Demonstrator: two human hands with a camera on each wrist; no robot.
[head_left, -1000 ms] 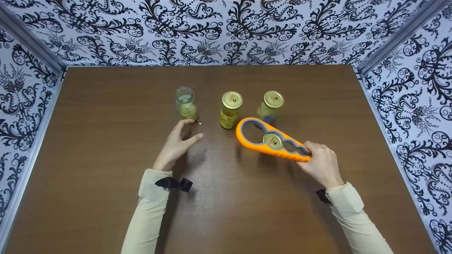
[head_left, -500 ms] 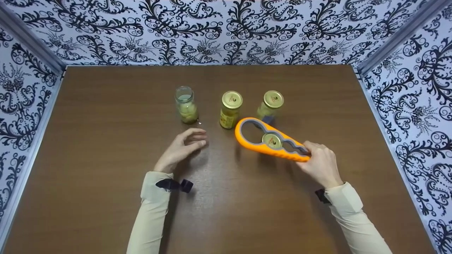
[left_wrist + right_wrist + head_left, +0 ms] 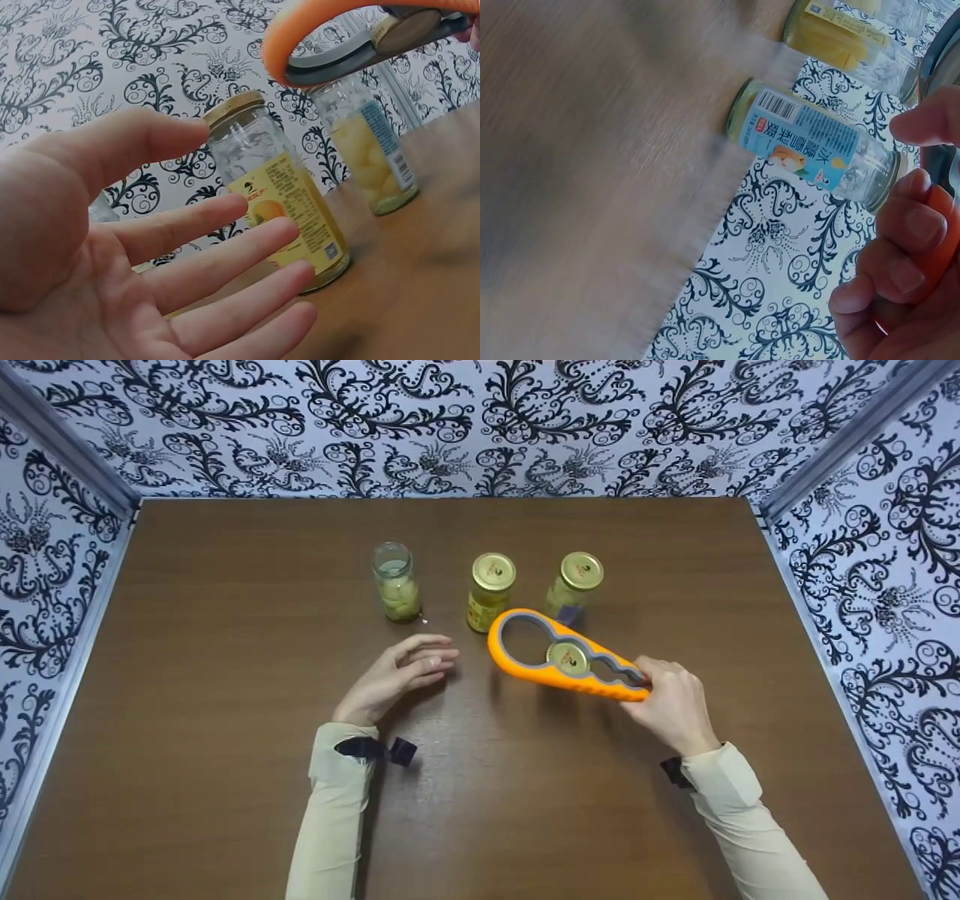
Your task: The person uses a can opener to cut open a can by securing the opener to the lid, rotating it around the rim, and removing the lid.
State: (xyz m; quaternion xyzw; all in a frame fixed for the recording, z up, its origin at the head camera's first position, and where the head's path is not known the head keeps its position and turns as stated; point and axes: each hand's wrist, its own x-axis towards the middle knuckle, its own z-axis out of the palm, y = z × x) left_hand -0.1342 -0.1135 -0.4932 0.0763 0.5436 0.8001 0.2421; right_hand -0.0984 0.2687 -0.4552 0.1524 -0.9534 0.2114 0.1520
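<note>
My right hand [image 3: 673, 705] grips the narrow end of an orange jar opener [image 3: 570, 681] with a grey inner edge, held above the table. A gold jar lid [image 3: 568, 658] sits in the opener's middle notch. Nothing is in my left hand [image 3: 390, 679]; its fingers are spread loosely above the table, the palm showing in the left wrist view. Beyond it stands a lidless glass jar [image 3: 397, 592] with pale fruit. The middle jar [image 3: 487, 600], yellow-labelled [image 3: 292, 217], wears a gold lid. So does the right jar [image 3: 564, 592], whose blue label [image 3: 802, 139] shows in the right wrist view.
The brown table [image 3: 225, 675] is bounded at the back and both sides by panels [image 3: 480, 427] with black scrollwork on white. All three jars stand upright in a row towards the back. A small shiny spot [image 3: 424, 620] lies beside the lidless jar.
My left hand has drawn away from the lidless jar, moving right and slightly nearer. My right hand has shifted slightly left with the jar opener and lid. The jars have stayed put.
</note>
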